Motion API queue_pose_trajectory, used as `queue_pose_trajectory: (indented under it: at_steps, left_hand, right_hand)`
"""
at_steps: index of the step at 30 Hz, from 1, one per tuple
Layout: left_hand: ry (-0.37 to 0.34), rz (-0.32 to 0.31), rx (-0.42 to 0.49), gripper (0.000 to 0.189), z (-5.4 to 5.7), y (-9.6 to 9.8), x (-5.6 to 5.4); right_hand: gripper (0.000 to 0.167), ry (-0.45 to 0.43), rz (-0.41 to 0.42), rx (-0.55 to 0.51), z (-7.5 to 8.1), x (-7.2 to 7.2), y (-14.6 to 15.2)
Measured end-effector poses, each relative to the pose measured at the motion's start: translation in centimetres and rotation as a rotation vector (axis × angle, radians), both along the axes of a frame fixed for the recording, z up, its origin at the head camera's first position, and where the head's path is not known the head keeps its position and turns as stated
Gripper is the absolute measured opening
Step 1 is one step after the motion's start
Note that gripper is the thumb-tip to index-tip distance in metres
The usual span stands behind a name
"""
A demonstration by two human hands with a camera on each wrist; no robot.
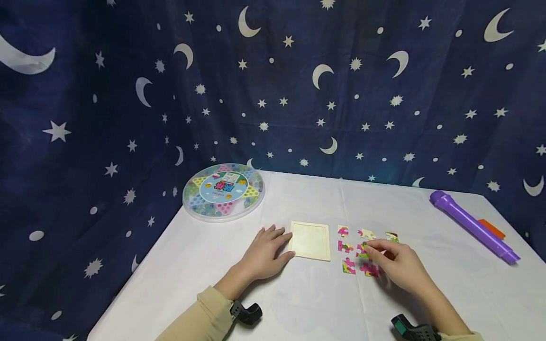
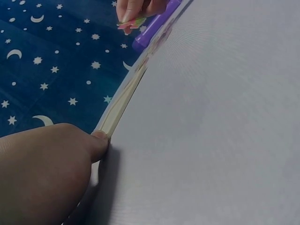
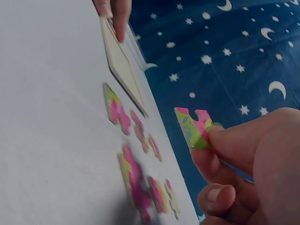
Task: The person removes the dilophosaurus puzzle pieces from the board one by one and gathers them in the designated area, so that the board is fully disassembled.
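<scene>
A pale, shallow wooden puzzle tray (image 1: 309, 240) lies flat on the table with nothing in its recess. My left hand (image 1: 265, 251) rests at its left side, fingers fairly straight, touching that edge; in the left wrist view the thumb (image 2: 99, 143) presses against the tray's rim. Between thumb and forefinger, my right hand (image 1: 401, 266) pinches a pink and green jigsaw piece (image 3: 194, 129), raised above the table. Several loose jigsaw pieces (image 1: 348, 266) are laid out in rough columns right of the tray, some partly hidden by the right hand.
At the back left lies a round, clear-lidded game box (image 1: 223, 192) with a star pattern. A purple tube-shaped stick (image 1: 473, 227) lies far right, beside an orange object (image 1: 492, 229). Dark blue cloth (image 1: 294, 85) with moons and stars hangs behind the white-covered table (image 1: 307, 303).
</scene>
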State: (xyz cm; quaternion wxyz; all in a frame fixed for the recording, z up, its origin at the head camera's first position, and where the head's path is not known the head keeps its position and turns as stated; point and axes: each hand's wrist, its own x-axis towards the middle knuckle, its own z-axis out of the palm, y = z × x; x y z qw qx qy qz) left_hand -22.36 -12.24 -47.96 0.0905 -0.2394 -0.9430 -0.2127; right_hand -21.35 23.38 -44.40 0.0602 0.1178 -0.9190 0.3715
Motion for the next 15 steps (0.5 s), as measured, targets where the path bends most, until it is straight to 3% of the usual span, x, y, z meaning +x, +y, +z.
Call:
queue_pose_trajectory:
  at_steps: [15]
  left_hand:
    - [-0.01, 0.01, 0.016, 0.051, 0.1, 0.0, 0.1]
  right_hand:
    - [0.04, -0.101, -0.08, 0.1, 0.8, -0.2, 3.7]
